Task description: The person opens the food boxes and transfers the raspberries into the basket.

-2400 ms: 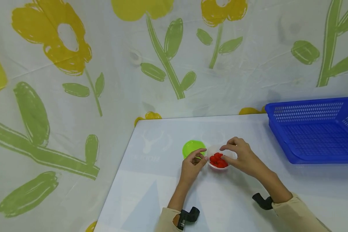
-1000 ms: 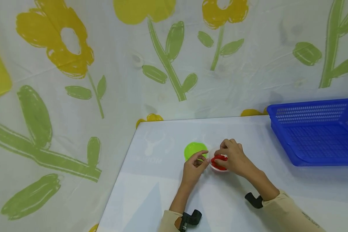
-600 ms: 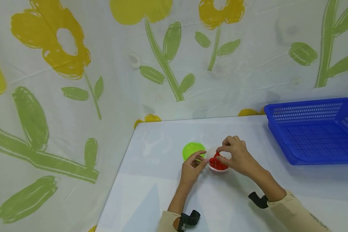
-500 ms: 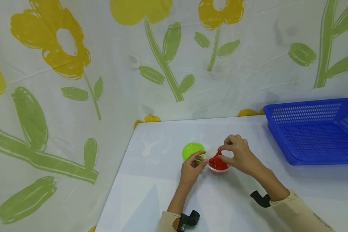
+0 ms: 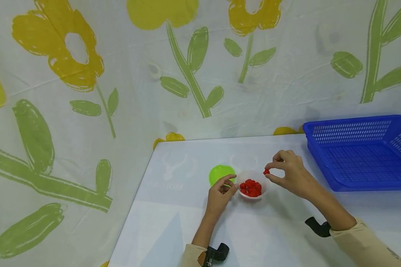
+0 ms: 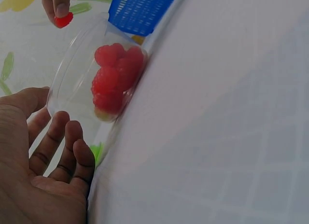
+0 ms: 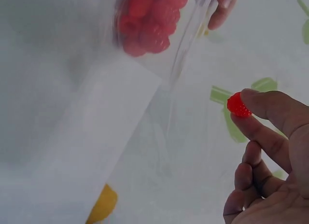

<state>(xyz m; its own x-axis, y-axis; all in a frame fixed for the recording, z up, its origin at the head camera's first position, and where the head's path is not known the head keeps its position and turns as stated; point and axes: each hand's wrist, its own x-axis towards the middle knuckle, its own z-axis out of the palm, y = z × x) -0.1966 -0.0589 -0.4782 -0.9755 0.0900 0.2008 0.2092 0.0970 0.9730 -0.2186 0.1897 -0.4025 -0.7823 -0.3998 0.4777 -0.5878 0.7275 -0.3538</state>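
Note:
My right hand (image 5: pixel 292 174) pinches one red raspberry (image 7: pixel 239 105) between thumb and index finger, its other fingers curled in. It is held just right of a clear plastic bowl (image 5: pixel 266 181), above the table. Several more raspberries (image 6: pixel 116 77) lie heaped in the bowl. My left hand (image 5: pixel 219 196) is at the bowl's left side, fingers loosely bent, with the thumb tip right at the rim in the left wrist view. Nothing is gripped in it. A bright green round dish (image 5: pixel 220 172) stands behind the left fingers, partly covered by them.
A large blue plastic basket (image 5: pixel 357 159) with slotted walls stands at the right on the white table (image 5: pixel 173 178). A cloth wall (image 5: pixel 127 74) printed with yellow flowers rises behind and to the left of the table.
My right hand dipped into the bowl, took a raspberry from the heap, and has lifted it up and right, clear of the bowl. The left hand stays beside the bowl.

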